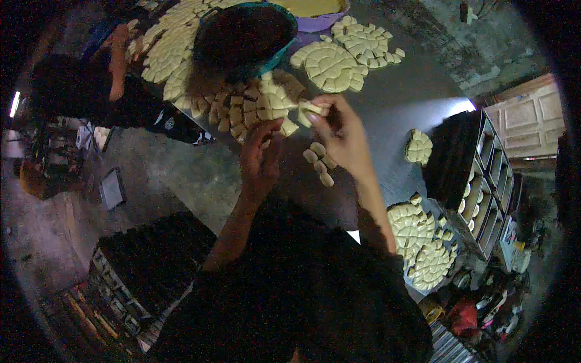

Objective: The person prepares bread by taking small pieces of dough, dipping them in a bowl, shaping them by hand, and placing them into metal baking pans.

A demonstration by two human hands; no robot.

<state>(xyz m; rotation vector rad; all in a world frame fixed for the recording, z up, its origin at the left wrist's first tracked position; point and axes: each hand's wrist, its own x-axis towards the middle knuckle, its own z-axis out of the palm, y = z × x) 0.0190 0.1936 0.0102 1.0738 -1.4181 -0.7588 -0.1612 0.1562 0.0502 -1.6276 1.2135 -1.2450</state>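
Observation:
My right hand [340, 130] pinches a pale piece of dough [307, 114] between thumb and fingers above the dark table. Just to its left, my left hand [260, 158] is in shadow with its fingers curled; a small light spot shows at them, but I cannot make out what they hold. Beyond both hands lies a flattened sheet of dough cut into pieces [245, 107], partly shaded. Several small rounded dough pieces [319, 162] sit loosely together on the table, beside my right wrist.
A teal-rimmed basin [289, 51] with dark contents stands at the far side, near a purple basin [321, 23]. More cut dough [330, 65] lies beyond my right hand. Dark compartmented trays [484, 187] stand at right. Another person's arm [117, 66] reaches over dough at far left.

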